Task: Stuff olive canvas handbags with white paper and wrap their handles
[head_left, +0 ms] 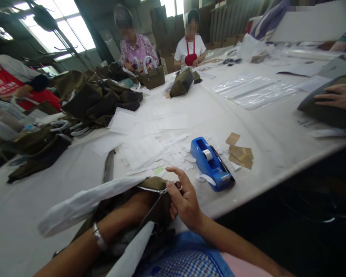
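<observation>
An olive-green bag [157,181] with a metal zipper and two white-wrapped handles lies at the table's near edge, in front of my body. My left arm, with a silver bracelet, reaches in through the unzipped opening, so the fingers of that hand are hidden inside. At the right end of the zipper, my right hand [186,198] pinches the zipper pull between thumb and forefinger. Just beyond it stands a blue tape dispenser [200,154], with a dark pen along its right side.
White paper pieces [144,152] and brown cards [240,156] lie beyond the bag. Dark bags [100,100] are piled at left. Clear plastic sleeves [253,90] lie at back right. Several people work around the table; one hand [338,96] rests on a bag at right.
</observation>
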`<move>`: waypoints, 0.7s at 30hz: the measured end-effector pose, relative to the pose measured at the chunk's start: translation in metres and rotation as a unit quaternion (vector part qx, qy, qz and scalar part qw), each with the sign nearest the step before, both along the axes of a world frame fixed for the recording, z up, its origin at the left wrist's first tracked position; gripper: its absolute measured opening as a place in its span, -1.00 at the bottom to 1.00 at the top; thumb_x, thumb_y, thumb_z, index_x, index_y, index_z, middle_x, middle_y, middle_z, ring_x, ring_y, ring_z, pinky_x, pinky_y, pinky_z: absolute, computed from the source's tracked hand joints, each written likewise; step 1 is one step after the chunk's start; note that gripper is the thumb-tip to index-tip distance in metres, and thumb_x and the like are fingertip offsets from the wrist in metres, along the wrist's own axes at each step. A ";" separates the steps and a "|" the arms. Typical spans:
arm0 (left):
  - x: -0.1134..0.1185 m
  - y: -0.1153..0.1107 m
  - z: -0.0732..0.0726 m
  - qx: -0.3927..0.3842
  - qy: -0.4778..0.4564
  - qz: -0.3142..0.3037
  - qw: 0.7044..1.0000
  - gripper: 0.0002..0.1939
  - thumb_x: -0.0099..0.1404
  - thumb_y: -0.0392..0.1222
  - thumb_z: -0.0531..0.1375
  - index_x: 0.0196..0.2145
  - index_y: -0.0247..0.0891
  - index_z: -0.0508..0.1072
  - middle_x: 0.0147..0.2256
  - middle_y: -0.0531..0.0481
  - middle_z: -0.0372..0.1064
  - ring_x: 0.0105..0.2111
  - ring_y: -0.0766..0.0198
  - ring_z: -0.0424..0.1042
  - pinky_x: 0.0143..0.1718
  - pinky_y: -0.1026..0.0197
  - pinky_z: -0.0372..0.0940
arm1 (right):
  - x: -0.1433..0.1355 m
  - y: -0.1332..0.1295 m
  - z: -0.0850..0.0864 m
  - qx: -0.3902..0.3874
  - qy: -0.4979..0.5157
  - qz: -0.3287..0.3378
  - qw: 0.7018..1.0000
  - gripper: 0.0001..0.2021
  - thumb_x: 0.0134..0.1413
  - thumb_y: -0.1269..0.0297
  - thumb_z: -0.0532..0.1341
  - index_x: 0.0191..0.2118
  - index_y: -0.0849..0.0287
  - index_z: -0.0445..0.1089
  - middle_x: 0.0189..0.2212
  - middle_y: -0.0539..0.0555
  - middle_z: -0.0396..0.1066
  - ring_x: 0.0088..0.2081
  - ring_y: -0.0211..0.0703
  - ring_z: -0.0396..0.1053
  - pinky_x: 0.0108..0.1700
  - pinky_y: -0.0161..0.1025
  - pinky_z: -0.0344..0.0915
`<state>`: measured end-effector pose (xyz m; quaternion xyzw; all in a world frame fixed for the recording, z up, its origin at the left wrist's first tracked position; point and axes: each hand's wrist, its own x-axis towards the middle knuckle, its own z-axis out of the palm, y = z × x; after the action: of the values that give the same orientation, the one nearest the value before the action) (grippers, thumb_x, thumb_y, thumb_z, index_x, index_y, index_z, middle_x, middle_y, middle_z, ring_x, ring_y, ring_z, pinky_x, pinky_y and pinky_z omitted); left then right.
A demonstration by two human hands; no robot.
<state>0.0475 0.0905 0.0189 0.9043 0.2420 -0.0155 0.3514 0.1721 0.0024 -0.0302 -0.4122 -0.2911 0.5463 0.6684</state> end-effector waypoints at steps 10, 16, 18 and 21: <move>-0.022 -0.018 0.053 0.191 -0.104 0.107 0.970 -0.75 0.42 -0.14 0.20 0.02 -0.15 0.51 -0.03 -0.05 0.56 -0.10 0.16 0.57 -0.07 0.21 0.44 | 0.011 0.009 -0.003 0.012 0.081 0.011 0.997 -0.44 0.32 -0.12 0.15 0.26 0.12 0.28 -0.70 -0.23 0.05 -0.74 -0.36 0.05 -0.72 -0.41 0.23; 0.000 -0.007 0.041 0.196 -0.071 0.046 0.977 -0.79 0.37 -0.20 0.27 -0.04 -0.16 0.53 -0.03 -0.05 0.53 -0.10 0.13 0.55 -0.09 0.18 0.43 | 0.012 0.002 0.009 0.043 -0.079 -0.013 0.996 -0.46 0.32 -0.16 0.12 0.20 0.08 0.41 -0.71 -0.13 0.15 -0.71 -0.28 0.12 -0.70 -0.33 0.18; -0.001 -0.004 0.040 0.185 -0.077 0.034 0.979 -0.81 0.36 -0.24 0.28 -0.06 -0.14 0.54 -0.11 0.00 0.54 -0.16 0.17 0.55 -0.14 0.21 0.41 | 0.015 -0.001 0.012 0.049 -0.120 -0.017 0.991 -0.47 0.30 -0.18 0.13 0.17 0.06 0.44 -0.70 -0.10 0.19 -0.70 -0.25 0.15 -0.68 -0.30 0.19; -0.005 -0.002 0.039 0.181 -0.092 0.025 0.979 -0.79 0.37 -0.25 0.27 -0.04 -0.14 0.54 -0.14 0.02 0.54 -0.19 0.20 0.55 -0.17 0.24 0.38 | 0.017 -0.002 0.010 0.055 -0.126 -0.014 0.990 -0.48 0.28 -0.15 0.18 0.19 0.06 0.41 -0.68 -0.11 0.23 -0.68 -0.25 0.18 -0.65 -0.30 0.22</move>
<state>0.0424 0.0886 0.0582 0.9441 0.2299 0.1203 0.2034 0.1888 0.0009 -0.0201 -0.4442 -0.3965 0.4638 0.6560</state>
